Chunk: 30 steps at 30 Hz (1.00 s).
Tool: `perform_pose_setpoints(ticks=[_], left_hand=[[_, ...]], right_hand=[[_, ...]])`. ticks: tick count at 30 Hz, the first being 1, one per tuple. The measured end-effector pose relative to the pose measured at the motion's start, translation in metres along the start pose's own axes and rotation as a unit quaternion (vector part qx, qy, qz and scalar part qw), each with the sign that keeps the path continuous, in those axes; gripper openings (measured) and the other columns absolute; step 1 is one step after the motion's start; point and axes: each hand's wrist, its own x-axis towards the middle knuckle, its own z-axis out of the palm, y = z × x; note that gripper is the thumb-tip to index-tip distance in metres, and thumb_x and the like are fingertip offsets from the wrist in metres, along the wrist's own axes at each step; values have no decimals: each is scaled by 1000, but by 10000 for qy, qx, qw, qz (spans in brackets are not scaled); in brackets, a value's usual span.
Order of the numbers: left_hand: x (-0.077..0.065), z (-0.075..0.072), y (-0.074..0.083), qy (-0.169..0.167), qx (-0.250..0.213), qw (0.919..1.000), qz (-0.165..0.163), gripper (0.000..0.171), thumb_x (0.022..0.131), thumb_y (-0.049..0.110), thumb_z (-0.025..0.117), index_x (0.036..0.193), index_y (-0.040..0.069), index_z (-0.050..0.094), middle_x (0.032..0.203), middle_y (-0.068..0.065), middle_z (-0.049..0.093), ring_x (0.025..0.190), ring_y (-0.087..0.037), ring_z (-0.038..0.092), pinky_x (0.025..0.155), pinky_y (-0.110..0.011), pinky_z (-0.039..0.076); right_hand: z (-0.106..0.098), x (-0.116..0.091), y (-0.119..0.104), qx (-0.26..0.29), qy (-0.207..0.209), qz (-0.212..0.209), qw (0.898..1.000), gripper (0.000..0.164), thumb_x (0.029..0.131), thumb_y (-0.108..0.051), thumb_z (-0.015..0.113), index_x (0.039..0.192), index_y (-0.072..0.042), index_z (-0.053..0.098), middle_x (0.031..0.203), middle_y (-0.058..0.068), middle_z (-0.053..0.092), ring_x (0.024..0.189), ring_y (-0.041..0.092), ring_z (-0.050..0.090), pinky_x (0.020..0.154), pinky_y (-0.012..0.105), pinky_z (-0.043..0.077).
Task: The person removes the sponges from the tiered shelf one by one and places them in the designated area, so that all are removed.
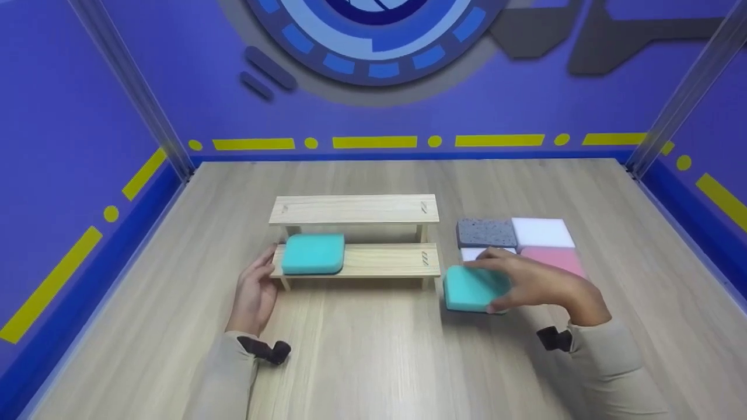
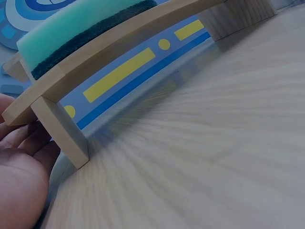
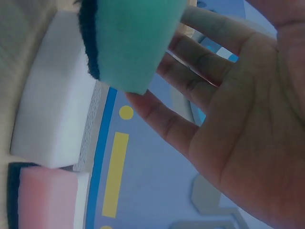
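Observation:
My left hand (image 1: 254, 291) holds the left end of the lower step of a two-tier wooden rack (image 1: 385, 260). In the left wrist view its fingers (image 2: 29, 138) lie around the board's end, partly behind the leg. A turquoise sponge (image 1: 314, 254) with a dark green scouring layer underneath lies flat on the left part of that step. My right hand (image 1: 528, 281) grips a second turquoise sponge (image 1: 471, 290) between thumb and fingers, just right of the rack. In the right wrist view this sponge (image 3: 136, 43) shows its dark scouring side; the thumb's contact is hidden there.
Beyond my right hand lie a grey speckled sponge (image 1: 486, 233), a white sponge (image 1: 543, 233), a pink sponge (image 1: 551, 260) and another white block (image 1: 471, 255), partly covered by the hand. The rack's upper step (image 1: 353, 209) stands behind. Blue printed walls (image 1: 373, 122) enclose the table.

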Motion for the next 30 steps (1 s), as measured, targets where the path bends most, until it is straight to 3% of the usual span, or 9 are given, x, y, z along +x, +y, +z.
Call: perform_pose_setpoints(ticks=[10,21,30], left_hand=[[1,0,-1,-63,-113,9999,2,56,94,-10,28,149,-9,15,162,-14,8,149,-20,5,122,-29,8],[2,0,0,16,18,10000,-25,55,95,-8,27,149,-9,16,162,-14,9,149,-20,7,123,-31,9],[2,-1,-1,-14,13,10000,17,55,95,-9,27,149,-9,16,162,-14,9,149,-21,7,122,-32,10]], right_hand=[[1,-12,10,-77,-78,135,9998,74,70,-27,83,137,-11,54,134,16,51,119,34,49,100,56,44],[5,-17,18,-293,-103,-24,9995,73,68,-24,84,134,-9,56,126,11,55,113,29,52,96,51,47],[10,-20,26,-302,-241,310,9988,73,69,-22,83,135,-13,56,129,10,54,117,29,50,100,54,46]])
